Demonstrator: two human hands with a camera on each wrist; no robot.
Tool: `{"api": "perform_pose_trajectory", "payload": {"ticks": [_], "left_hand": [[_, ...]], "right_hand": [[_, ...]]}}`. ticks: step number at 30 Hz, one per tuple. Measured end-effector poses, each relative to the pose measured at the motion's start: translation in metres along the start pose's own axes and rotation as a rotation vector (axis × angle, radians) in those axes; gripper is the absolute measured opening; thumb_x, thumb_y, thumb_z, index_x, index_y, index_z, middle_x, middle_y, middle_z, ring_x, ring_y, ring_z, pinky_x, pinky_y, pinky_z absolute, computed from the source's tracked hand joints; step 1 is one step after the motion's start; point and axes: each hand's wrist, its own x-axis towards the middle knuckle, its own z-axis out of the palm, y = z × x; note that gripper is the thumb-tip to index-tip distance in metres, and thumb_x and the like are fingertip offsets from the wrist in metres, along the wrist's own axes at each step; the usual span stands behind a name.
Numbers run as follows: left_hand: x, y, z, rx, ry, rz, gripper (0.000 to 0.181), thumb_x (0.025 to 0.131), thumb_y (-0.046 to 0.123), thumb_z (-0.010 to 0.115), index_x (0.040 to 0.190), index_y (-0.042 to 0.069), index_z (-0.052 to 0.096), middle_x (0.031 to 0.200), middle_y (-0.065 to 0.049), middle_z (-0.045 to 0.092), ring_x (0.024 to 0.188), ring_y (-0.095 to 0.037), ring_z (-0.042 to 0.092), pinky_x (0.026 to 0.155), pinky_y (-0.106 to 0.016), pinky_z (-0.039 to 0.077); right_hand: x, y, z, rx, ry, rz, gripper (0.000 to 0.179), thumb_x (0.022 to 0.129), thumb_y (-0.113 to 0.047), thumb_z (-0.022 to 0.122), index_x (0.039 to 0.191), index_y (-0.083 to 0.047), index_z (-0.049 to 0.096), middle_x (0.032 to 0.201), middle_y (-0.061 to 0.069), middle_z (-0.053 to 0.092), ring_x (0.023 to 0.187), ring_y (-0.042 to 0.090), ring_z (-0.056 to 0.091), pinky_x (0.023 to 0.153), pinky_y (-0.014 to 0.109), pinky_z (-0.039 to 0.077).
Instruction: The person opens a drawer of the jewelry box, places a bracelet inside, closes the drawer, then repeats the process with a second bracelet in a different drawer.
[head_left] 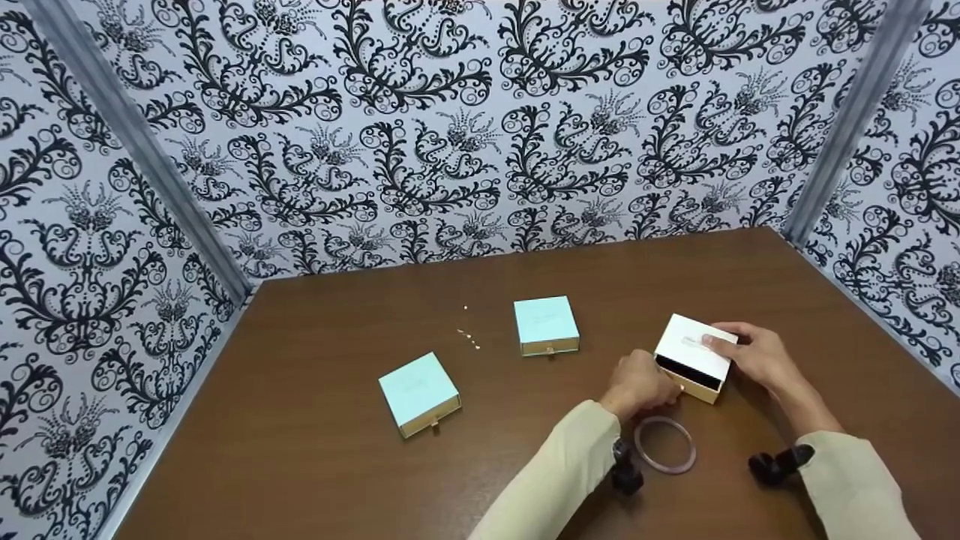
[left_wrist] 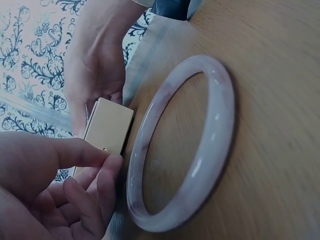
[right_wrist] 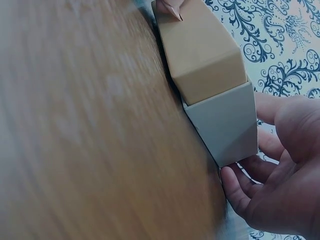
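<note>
A white drawer box (head_left: 691, 346) sits at the right of the table, its tan drawer (head_left: 703, 391) pulled partly out and showing a black inside. With thumb and fingertips my left hand (head_left: 640, 384) pinches the pull at the drawer's front (left_wrist: 111, 122). My right hand (head_left: 763, 361) grips the box's outer sleeve (right_wrist: 227, 127), thumb on top and fingers along the far side. Just in front of the box lies a pale, pinkish bangle (head_left: 691, 451), flat on the table and touched by neither hand.
Two mint drawer boxes, one at the middle (head_left: 546, 319) and one further left (head_left: 418, 388), stand closed on the brown table (head_left: 300, 450). Small white bits (head_left: 470, 339) lie scattered between them. Patterned wall panels (head_left: 480, 150) enclose the table's back and sides.
</note>
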Motion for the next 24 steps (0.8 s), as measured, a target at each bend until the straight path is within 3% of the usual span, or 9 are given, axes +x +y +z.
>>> {"api": "perform_pose_trajectory", "payload": {"ticks": [9,16,24], "left_hand": [[-0.0055,-0.0003,-0.0074,0.040,-0.034,0.019,0.031,0.081,0.020,0.082,0.053,0.013,0.069,0.046,0.007,0.057,0.045,-0.006,0.046,0.047,-0.020,0.035],[-0.0095,0.0002,-0.0104,0.122,-0.034,0.043,0.031,0.080,0.023,0.083,0.054,0.012,0.071,0.050,0.005,0.063,0.051,-0.007,0.051,0.053,-0.019,0.039],[-0.0107,-0.0012,-0.0099,0.268,0.006,0.096,0.028,0.076,0.028,0.085,0.056,0.012,0.073,0.056,0.005,0.068,0.062,-0.007,0.056,0.062,-0.019,0.046]], "right_hand": [[-0.0004,-0.0007,0.0008,0.013,0.006,-0.001,0.067,0.096,-0.047,0.064,0.137,0.006,0.055,0.142,0.035,0.048,0.115,0.037,0.048,0.078,0.015,0.037],[0.0000,0.0004,0.0015,0.013,0.009,0.003,0.069,0.095,-0.050,0.063,0.136,0.005,0.055,0.140,0.033,0.051,0.114,0.033,0.049,0.078,0.015,0.038],[0.0006,-0.0003,0.0008,0.013,-0.017,0.022,0.073,0.096,-0.053,0.061,0.140,0.005,0.051,0.145,0.034,0.046,0.121,0.038,0.046,0.086,0.025,0.037]]}}
